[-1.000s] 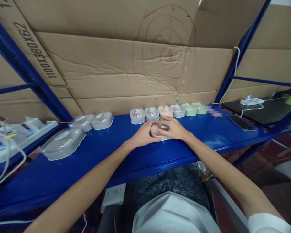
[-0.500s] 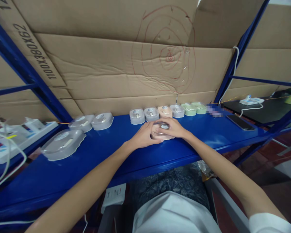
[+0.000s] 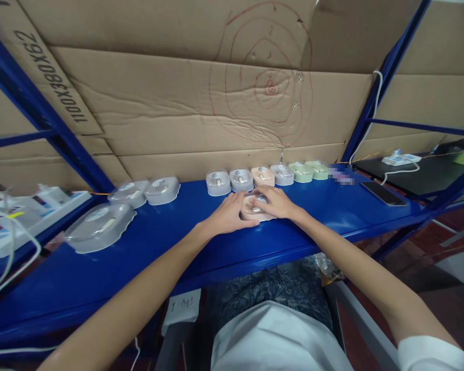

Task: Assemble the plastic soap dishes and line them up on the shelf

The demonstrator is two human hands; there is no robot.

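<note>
Fingers of both hands wrap the pink case (image 3: 256, 207): left hand (image 3: 227, 215) curled against its left side, right hand (image 3: 275, 202) draped over its top. Compared with a second ago, the case now sits flat on the blue shelf (image 3: 170, 242), slightly farther back. Just beyond the case stands a row of similar cases (image 3: 263, 176); behind that, cardboard (image 3: 201, 113).

A: Where was there room on the shelf (image 3: 170, 232)?

B: Along the front, bare blue on both sides of the hands.

A: And behind?

B: A row of cases (image 3: 263, 176) blocked the back, touching one another, under the cardboard wall (image 3: 178, 123). A phone (image 3: 383, 194) lay far right.
</note>
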